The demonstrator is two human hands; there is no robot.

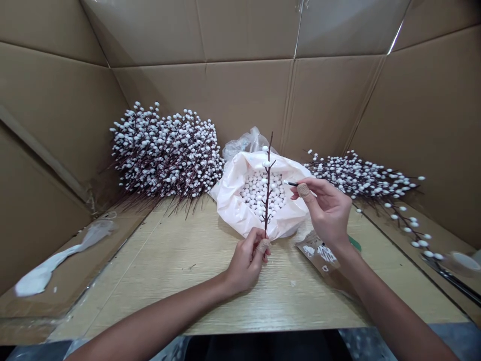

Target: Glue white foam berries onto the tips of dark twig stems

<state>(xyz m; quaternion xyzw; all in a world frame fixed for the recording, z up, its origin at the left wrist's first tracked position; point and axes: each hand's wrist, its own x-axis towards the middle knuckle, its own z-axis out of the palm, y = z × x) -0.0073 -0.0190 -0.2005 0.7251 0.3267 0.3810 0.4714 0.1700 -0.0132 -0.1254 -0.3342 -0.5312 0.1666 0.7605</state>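
My left hand (251,258) is closed round the lower end of a brown artificial berry branch (267,193), held upright. A couple of white balls sit near the branch's top; several short side twigs are bare. In my right hand (326,204), finger and thumb pinch a thin dark stick (294,184) with a white tip, just right of the branch and apart from it. Both thumbs have tan wrapping. Behind the branch, a pale plastic bag (231,200) stands open, filled with white foam balls (257,193).
Finished-looking white-berry branches (169,150) are heaped at back left, with another pile (361,175) at right. Brown cardboard (308,250) with white smears lies under my right forearm. A white squeezed bag (35,278) rests far left; a tape roll (464,263) lies far right.
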